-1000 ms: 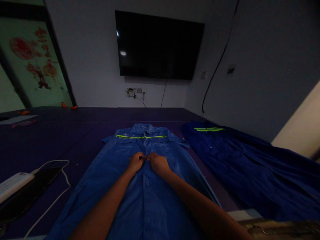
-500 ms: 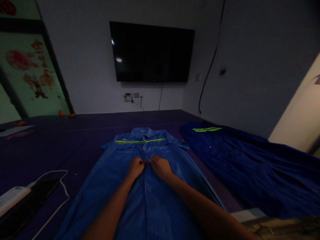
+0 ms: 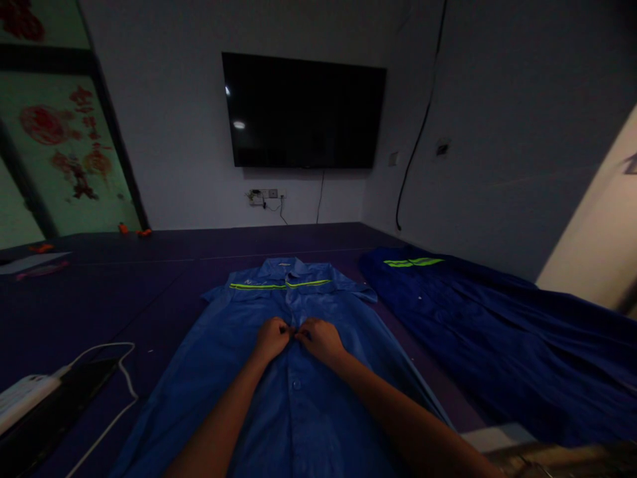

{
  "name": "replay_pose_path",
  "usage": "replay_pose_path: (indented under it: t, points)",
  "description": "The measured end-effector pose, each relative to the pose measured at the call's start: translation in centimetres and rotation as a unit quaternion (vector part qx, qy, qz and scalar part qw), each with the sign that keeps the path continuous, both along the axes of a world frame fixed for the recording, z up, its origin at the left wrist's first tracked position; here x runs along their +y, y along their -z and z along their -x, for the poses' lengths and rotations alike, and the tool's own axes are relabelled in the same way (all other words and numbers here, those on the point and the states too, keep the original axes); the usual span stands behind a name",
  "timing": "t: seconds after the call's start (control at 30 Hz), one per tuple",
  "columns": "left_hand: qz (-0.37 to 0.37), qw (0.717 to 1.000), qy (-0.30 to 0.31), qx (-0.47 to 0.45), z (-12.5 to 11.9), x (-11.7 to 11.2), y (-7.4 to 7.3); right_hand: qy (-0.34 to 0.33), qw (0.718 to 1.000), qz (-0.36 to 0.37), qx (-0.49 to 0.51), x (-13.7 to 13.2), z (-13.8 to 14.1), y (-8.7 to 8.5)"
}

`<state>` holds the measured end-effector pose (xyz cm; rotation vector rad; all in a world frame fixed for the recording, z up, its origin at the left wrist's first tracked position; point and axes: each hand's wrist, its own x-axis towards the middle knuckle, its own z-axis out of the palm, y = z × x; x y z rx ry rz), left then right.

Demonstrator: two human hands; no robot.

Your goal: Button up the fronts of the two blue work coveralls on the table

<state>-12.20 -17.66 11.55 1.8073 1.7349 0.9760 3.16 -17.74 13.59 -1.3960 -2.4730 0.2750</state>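
Observation:
A blue short-sleeved work shirt (image 3: 343,392) lies spread face up, its collar pointing away from me and yellow-green stripes across the chest. At the middle of its front placket my left hand (image 3: 273,337) pinches the fabric edge. My right hand (image 3: 319,337) meets it from the other side, fingers also pinched on the placket. The fingertips nearly touch, and whatever button sits between them is hidden. Below the hands a button (image 3: 296,385) shows on the placket.
Dark blue clothing (image 3: 478,332) with yellow-green stripes lies to the right on the purple surface (image 3: 164,292). At left sit a white power strip (image 3: 30,395), its white cable (image 3: 130,378) and a black flat object (image 3: 79,398). A television (image 3: 303,113) hangs on the wall.
Both hands stay at the same place on the placket, with small shifts of the fingers. The whole view has moved slightly, so things sit a little lower in the picture.

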Motion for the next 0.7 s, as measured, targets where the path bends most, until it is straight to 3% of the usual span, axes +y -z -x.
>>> replay_pose_path:
  t: [0.37, 0.7]
  points:
    - [0.02, 0.992, -0.008, -0.127, -0.2, 0.06, 0.16, 0.009, 0.999, 0.007, 0.038, 0.2, 0.08, 0.44]
    - [0.027, 0.958, -0.043, -0.283, -0.23, 0.08, 0.4, 0.014, 0.997, -0.014, 0.077, 0.39, 0.13, 0.88]
